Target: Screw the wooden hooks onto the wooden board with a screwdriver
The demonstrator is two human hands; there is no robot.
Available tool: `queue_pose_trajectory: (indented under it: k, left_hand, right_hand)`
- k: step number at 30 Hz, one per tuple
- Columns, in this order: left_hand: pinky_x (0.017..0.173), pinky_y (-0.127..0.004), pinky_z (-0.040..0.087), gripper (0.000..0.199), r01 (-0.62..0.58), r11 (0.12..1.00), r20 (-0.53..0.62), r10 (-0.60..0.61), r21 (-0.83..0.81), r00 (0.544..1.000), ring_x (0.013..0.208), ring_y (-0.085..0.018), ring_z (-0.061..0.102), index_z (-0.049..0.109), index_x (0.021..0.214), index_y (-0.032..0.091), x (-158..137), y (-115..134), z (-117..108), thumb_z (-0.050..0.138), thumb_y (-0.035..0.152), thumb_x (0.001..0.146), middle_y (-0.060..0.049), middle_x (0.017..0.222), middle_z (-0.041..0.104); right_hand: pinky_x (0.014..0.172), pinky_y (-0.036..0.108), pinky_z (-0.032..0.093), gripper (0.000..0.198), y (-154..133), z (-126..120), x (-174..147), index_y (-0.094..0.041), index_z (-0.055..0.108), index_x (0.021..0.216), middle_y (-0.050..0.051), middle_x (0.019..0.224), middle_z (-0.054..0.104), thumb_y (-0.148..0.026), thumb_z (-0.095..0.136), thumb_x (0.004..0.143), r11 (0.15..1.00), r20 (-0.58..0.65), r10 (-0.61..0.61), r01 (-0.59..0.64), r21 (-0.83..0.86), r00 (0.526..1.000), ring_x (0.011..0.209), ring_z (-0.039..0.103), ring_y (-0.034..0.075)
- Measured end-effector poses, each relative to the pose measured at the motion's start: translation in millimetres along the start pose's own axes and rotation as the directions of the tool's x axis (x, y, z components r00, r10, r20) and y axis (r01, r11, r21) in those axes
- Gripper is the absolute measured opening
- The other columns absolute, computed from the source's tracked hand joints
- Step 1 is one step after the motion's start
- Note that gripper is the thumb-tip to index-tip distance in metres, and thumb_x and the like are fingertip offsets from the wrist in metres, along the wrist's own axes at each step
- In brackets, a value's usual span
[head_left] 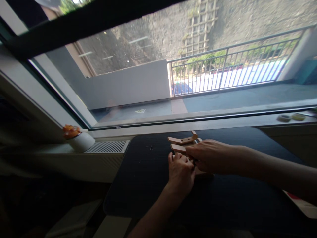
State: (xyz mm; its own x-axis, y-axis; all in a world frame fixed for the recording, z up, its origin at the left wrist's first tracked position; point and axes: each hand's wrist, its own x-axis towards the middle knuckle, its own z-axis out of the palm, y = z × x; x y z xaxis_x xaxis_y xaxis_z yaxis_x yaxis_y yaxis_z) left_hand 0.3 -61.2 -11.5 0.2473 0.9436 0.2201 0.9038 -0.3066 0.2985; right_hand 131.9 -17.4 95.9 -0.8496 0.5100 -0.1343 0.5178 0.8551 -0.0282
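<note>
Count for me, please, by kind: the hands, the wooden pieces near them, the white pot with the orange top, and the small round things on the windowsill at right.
Left hand and right hand: 2
Wooden pieces: at least 2, partly hidden by the hands
White pot: 1
Small round things: 2
Total: at least 7

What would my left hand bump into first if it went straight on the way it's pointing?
Probably the nearer wooden piece, just beyond the fingertips of the left hand; depth is unclear, and they may be touching it. The hooked wooden piece lies farther along.
</note>
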Motion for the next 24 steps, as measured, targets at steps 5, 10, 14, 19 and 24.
queue_pose_trajectory:
  k: [5, 10, 14, 19, 24]
  left_hand:
    - [0.106, -0.056, 0.027, 0.010, 0.007, 1.000, 0.005, -0.008, 0.006, 1.000, 0.107, -0.027, 0.051, 0.072, 0.083, 0.022, 0.3, 1.3, -0.5, 0.061, 0.023, 0.083, -0.005, 0.099, 0.069]
    - [0.105, -0.058, 0.025, 0.009, 0.021, 1.000, -0.004, -0.021, -0.006, 1.000, 0.107, -0.026, 0.051, 0.072, 0.084, 0.025, 0.1, 1.7, 0.9, 0.063, 0.025, 0.083, -0.004, 0.100, 0.069]
    - [0.104, -0.057, 0.027, 0.008, 0.017, 1.000, -0.012, -0.017, 0.005, 1.000, 0.106, -0.026, 0.051, 0.072, 0.079, 0.025, 0.4, 0.3, 4.0, 0.065, 0.026, 0.082, -0.003, 0.096, 0.069]
    - [0.107, -0.060, 0.022, 0.007, 0.044, 0.999, -0.018, -0.044, -0.006, 0.999, 0.105, -0.025, 0.050, 0.073, 0.080, 0.027, 0.0, 0.5, 5.1, 0.066, 0.030, 0.082, -0.002, 0.097, 0.068]
    - [0.109, -0.059, 0.021, 0.006, 0.056, 0.998, -0.027, -0.056, -0.014, 0.998, 0.105, -0.024, 0.050, 0.073, 0.078, 0.027, 0.6, 0.3, 6.6, 0.067, 0.026, 0.081, -0.001, 0.092, 0.068]
  right_hand:
    - [0.065, 0.029, 0.042, 0.026, -2.1, -3.1, -1.6, -0.015, 0.064, 0.102, 0.008, 0.095, 0.070, -0.007, 0.060, 0.077, 0.999, 0.015, 0.035, -0.035, 0.020, 0.999, 0.072, 0.065, 0.019]
    - [0.067, 0.029, 0.042, 0.026, -0.9, -4.1, -0.2, -0.014, 0.065, 0.101, 0.009, 0.096, 0.070, -0.005, 0.059, 0.077, 0.998, 0.040, 0.010, -0.012, 0.054, 0.999, 0.080, 0.066, 0.021]
    - [0.068, 0.030, 0.043, 0.025, 2.0, -1.0, -1.3, -0.015, 0.064, 0.103, 0.009, 0.098, 0.070, -0.013, 0.063, 0.078, 0.995, -0.010, -0.021, 0.022, 0.099, 1.000, 0.088, 0.065, 0.024]
    - [0.065, 0.028, 0.042, 0.022, 3.4, -0.2, -3.8, -0.013, 0.064, 0.099, 0.009, 0.093, 0.069, -0.009, 0.060, 0.078, 0.994, 0.000, -0.014, 0.014, 0.105, 1.000, 0.083, 0.064, 0.022]
    - [0.064, 0.027, 0.041, 0.023, 3.0, -0.4, -1.1, -0.013, 0.065, 0.097, 0.009, 0.094, 0.069, -0.006, 0.059, 0.076, 0.998, -0.015, -0.008, 0.009, 0.066, 1.000, 0.077, 0.064, 0.020]
